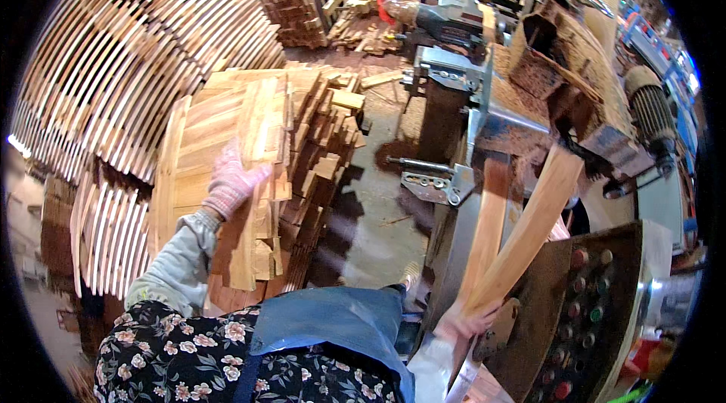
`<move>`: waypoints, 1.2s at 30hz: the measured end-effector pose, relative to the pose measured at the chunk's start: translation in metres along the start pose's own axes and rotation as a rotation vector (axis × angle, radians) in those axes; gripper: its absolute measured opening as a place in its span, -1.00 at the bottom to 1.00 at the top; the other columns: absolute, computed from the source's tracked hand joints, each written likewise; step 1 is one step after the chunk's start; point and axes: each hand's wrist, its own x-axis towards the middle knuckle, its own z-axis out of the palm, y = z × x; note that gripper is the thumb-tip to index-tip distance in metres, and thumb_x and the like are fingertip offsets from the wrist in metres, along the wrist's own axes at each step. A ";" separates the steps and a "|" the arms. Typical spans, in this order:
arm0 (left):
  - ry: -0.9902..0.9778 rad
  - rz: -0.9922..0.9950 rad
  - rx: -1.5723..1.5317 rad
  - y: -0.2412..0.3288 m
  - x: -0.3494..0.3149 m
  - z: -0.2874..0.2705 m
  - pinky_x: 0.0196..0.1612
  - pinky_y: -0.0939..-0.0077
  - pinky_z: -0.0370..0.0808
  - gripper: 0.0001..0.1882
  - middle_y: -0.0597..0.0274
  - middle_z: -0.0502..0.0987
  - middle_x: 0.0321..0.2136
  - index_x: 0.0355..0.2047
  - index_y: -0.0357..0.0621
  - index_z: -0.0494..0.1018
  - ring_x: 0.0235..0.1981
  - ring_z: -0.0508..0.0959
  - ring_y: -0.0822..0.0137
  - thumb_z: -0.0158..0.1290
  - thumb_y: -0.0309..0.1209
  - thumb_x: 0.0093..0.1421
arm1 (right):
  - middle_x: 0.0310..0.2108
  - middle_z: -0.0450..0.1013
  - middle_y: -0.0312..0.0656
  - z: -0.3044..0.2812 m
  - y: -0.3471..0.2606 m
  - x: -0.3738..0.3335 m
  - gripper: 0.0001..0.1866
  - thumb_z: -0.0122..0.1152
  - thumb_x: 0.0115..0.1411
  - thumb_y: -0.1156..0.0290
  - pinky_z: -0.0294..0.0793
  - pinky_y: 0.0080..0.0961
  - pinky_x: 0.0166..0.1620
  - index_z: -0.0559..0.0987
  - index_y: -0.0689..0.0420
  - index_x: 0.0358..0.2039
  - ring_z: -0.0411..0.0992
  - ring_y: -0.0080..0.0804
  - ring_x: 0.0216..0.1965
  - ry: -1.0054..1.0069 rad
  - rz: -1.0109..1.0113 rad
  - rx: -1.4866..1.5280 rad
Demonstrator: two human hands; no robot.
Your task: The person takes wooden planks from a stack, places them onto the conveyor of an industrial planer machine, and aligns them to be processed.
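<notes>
Probably stiff and rather light, the wooden board (528,227) slants toward the machine (597,131); the right hand (469,320) holds its near end, suitable for gripping; the left hand (232,182) spreads over stacked boards (261,117).
</notes>
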 end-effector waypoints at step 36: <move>-0.027 0.477 -1.018 0.056 0.037 -0.056 0.42 0.36 0.39 -0.53 0.07 0.54 0.28 0.32 -0.28 0.46 0.29 0.51 0.29 0.01 -0.29 0.52 | 0.36 0.42 0.09 0.022 -0.145 0.097 -0.31 0.35 0.33 0.06 0.28 -0.15 0.46 0.49 0.18 0.36 0.35 0.02 0.39 -0.615 -0.251 0.698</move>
